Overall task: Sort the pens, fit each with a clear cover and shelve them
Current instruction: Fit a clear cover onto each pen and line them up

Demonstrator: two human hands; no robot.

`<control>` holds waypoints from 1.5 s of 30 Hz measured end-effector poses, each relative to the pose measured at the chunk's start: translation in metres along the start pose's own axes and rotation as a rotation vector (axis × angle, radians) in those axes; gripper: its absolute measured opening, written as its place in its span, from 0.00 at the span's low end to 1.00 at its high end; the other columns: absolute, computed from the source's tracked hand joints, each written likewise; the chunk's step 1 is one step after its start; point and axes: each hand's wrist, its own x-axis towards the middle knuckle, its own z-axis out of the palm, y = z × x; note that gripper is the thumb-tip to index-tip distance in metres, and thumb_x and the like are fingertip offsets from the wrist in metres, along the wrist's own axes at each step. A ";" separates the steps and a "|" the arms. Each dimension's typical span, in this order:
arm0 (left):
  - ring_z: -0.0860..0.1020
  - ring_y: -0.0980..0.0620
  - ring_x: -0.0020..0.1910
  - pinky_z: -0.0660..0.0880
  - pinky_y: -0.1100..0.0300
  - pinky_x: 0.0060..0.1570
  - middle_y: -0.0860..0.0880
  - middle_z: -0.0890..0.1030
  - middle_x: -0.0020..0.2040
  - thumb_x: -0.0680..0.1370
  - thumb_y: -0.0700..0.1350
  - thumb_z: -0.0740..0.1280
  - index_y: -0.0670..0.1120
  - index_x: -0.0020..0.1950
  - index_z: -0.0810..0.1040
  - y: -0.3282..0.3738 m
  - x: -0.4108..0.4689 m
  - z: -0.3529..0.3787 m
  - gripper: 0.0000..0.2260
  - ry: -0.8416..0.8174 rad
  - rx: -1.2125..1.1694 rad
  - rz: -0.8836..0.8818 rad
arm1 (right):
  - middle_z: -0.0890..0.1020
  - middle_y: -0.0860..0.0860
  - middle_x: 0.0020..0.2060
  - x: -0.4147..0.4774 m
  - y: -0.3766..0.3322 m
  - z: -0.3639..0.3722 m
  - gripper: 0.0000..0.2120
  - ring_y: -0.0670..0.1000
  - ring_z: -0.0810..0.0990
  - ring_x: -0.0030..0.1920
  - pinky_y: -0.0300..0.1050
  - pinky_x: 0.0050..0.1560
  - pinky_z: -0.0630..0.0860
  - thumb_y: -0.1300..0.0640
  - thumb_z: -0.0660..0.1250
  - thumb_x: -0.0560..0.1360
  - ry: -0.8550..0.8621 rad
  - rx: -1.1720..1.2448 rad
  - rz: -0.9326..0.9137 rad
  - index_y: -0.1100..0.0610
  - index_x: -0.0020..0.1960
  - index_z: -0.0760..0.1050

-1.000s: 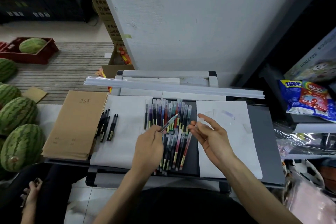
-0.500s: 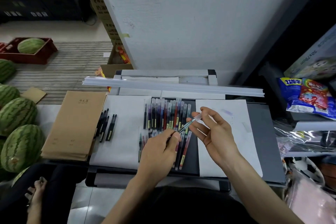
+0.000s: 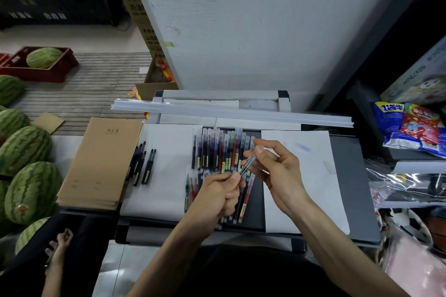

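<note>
Head view: a person works a single pen over a grey tray of stationery at a shop counter.
Left hand: curled round the lower end of the pen, thumb and forefinger pinching the barrel.
Right hand: thumb and forefinger pinch the pen's upper end, the other fingers loosely curled behind.
Pen: held off the tray between the two hands, slanting up and away from the left grip to the right one. Its upper end looks pale and see-through; whether that is a fully seated cover cannot be told.
Beneath the grip: two rows of coloured pens lie side by side on the tray, the nearer row partly hidden by the left hand.
Left of the grip: a white sheet bears a few black pens, with a stack of brown notebooks just beside it.
Right of the grip: a second white sheet lies under the right wrist.
Beyond the grip: a bundle of long white strips lies across the tray's far edge.
Far left: watermelons, piled well apart from the tray.
Far right: snack packets on a shelf.
</note>
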 end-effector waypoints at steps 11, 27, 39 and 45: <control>0.86 0.50 0.44 0.82 0.55 0.52 0.49 0.87 0.45 0.85 0.46 0.63 0.49 0.52 0.82 -0.009 0.030 -0.009 0.08 0.101 0.599 0.141 | 0.86 0.46 0.52 0.044 0.031 -0.047 0.11 0.48 0.85 0.51 0.50 0.59 0.81 0.48 0.64 0.83 0.003 -0.689 -0.046 0.45 0.62 0.81; 0.69 0.58 0.30 0.71 0.60 0.36 0.51 0.74 0.34 0.78 0.40 0.71 0.49 0.37 0.70 0.009 0.128 -0.052 0.14 0.580 1.048 0.198 | 0.77 0.57 0.62 0.087 0.052 -0.111 0.16 0.59 0.74 0.61 0.54 0.50 0.79 0.59 0.61 0.82 0.227 -1.537 -0.189 0.57 0.68 0.77; 0.83 0.48 0.42 0.82 0.54 0.49 0.48 0.83 0.47 0.79 0.45 0.74 0.45 0.56 0.82 0.000 0.114 -0.061 0.08 0.560 0.991 0.202 | 0.80 0.53 0.50 0.082 0.051 -0.105 0.14 0.51 0.79 0.43 0.40 0.41 0.75 0.65 0.63 0.81 0.306 -1.212 -0.162 0.56 0.65 0.76; 0.81 0.54 0.40 0.74 0.62 0.39 0.51 0.83 0.51 0.81 0.42 0.69 0.45 0.59 0.82 -0.003 0.084 -0.109 0.08 0.767 0.959 0.225 | 0.85 0.48 0.48 0.055 0.051 -0.078 0.13 0.42 0.82 0.43 0.30 0.47 0.76 0.59 0.64 0.83 0.272 -0.925 -0.119 0.50 0.65 0.80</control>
